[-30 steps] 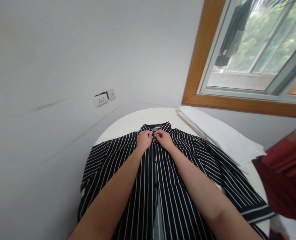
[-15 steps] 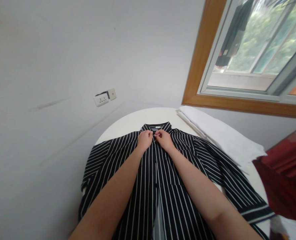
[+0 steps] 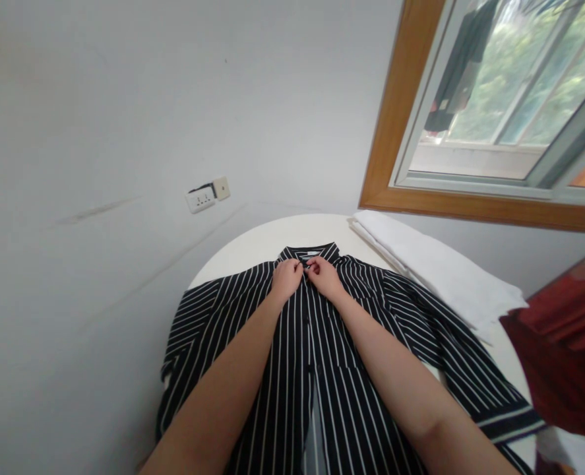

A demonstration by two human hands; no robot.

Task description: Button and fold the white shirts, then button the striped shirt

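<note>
A black shirt with white stripes [image 3: 292,356] lies spread on a round white table [image 3: 267,237], its collar at the far side. Just below the collar, my left hand [image 3: 287,277] pinches the left edge of the front placket. Close beside it, my right hand [image 3: 322,276] has its thumb and fingers closed on the placket's other edge. Any button between the fingertips is too small to make out. Lower down, the front is joined along its middle, and it parts near the hem to show a grey strip. Both sleeves stretch outward, the right one reaching the table's edge.
Folded white cloth [image 3: 435,270] lies at the table's back right, against the shirt's sleeve. A wall with a socket [image 3: 201,199] borders the left and back. The wood-framed window [image 3: 378,178] is at upper right. Red fabric [image 3: 569,316] hangs beyond the table's right edge.
My hands stay at the placket below the collar; only the fingertips have shifted slightly. The shirt lies as before.
</note>
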